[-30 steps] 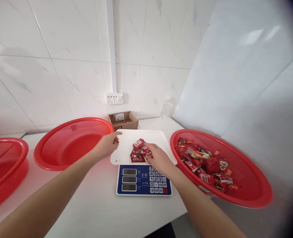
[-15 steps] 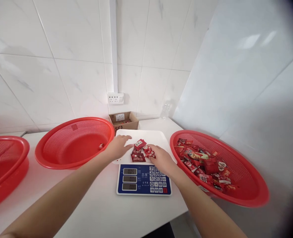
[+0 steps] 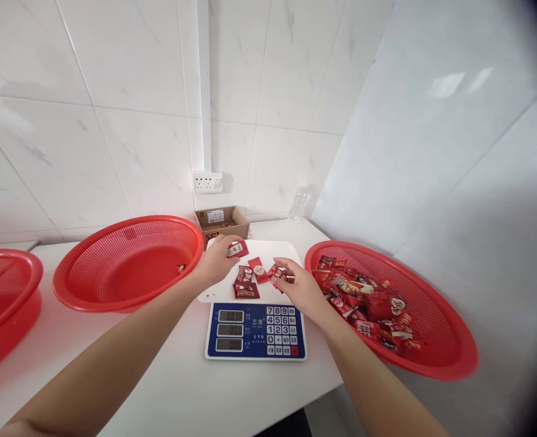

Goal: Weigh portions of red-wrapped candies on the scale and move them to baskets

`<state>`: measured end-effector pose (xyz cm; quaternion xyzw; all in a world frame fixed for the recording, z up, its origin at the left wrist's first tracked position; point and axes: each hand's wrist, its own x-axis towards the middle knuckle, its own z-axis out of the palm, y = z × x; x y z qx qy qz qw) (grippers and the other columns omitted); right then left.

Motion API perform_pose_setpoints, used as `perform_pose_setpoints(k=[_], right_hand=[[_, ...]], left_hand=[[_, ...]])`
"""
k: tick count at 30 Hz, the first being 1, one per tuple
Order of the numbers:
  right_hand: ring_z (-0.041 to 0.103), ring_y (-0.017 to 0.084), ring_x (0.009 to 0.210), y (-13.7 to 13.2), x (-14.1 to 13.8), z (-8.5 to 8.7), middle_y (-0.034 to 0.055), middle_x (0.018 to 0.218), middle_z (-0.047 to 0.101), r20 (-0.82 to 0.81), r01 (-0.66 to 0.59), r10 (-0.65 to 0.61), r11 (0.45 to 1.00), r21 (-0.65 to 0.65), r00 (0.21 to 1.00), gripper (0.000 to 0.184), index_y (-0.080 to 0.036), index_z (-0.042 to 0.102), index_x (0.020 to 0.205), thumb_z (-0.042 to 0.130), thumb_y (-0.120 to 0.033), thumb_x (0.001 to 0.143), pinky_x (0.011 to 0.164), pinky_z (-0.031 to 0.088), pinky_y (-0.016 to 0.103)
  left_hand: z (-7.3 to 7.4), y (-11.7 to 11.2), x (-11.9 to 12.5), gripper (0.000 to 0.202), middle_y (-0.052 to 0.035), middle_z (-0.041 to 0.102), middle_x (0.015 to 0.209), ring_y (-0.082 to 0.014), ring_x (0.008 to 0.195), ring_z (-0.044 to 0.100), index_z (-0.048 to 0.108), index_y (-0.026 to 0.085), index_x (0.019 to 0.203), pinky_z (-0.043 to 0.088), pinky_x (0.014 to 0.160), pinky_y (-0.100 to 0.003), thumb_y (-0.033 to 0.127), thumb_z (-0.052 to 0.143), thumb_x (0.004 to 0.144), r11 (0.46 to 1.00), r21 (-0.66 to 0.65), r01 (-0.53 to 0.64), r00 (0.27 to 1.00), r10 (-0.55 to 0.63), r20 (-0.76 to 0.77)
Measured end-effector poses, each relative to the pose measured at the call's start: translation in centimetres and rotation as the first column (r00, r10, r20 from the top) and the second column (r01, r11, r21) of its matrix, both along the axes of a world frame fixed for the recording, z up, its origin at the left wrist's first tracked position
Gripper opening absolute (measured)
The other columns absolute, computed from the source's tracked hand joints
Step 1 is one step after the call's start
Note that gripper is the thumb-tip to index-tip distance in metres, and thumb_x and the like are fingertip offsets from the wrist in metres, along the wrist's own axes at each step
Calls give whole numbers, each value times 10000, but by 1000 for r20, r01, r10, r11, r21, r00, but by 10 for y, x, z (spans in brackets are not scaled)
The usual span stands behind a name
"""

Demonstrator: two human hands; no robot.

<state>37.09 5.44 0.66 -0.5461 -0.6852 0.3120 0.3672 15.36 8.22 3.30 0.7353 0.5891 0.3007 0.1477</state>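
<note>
Left hand (image 3: pixel 214 265) grip closed on red packet (image 3: pixel 237 249) over scale tray (image 3: pixel 272 247), right hand (image 3: pixel 303 290) pinching second packet (image 3: pixel 277 273) — right basket (image 3: pixel 436 334) heaped with packets (image 3: pixel 377 306), middle basket (image 3: pixel 127 249) holding one.

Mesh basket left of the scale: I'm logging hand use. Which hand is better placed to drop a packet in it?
Left hand: it pinches a red packet beside that basket; the right hand is farther off.

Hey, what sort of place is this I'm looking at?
Probably a snack weighing or packing station: a digital price scale with red snack packets on its pan, and large red mesh baskets, the right one holding many more packets, on a white counter.
</note>
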Motion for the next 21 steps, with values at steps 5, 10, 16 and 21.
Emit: perform_pose_setpoints(k=[5, 10, 16, 21], right_hand=[[591, 194, 1043, 9, -9, -8, 76, 1200, 620, -96, 10, -7, 1000, 24, 995, 421, -192, 564, 1173, 593, -279, 761, 843, 499, 336], [571, 214, 1089, 9, -30, -6, 70, 1206, 615, -116, -19, 40, 985, 171, 992, 406, -216, 578, 1163, 598, -256, 759, 930, 454, 389], [559, 207, 1094, -5, -56, 9, 73, 1180, 608, 11, -199, 213, 889, 412, 977, 426, -250, 556, 1206, 522, -146, 794, 966, 430, 408], [541, 204, 1120, 1, -59, 11, 93, 1240, 571, 18, -272, 284, 896, 350, 959, 457, -220, 521, 1249, 595, -287, 804, 956, 434, 374]], left_hand=[[13, -14, -54, 369, -134, 479, 1275, -358, 1241, 409, 561, 195, 1166, 336, 1022, -529, 178, 523, 800, 988, -23, -152, 987, 153, 48], [12, -31, -35, 445, -140, 542, 1263, -356, 1258, 410, 547, 186, 1192, 325, 1038, -534, 404, 566, 805, 989, -147, -3, 977, 34, 211], [9, -48, 17, 459, -40, 673, 820, -185, 743, 679, 419, 206, 1255, 557, 707, -357, 410, 508, 854, 895, -284, 345, 810, -131, 571], [13, -50, -3, 467, -42, 671, 858, -163, 742, 659, 441, 194, 1208, 538, 687, -316, 335, 586, 787, 932, -250, 261, 789, -57, 612]])
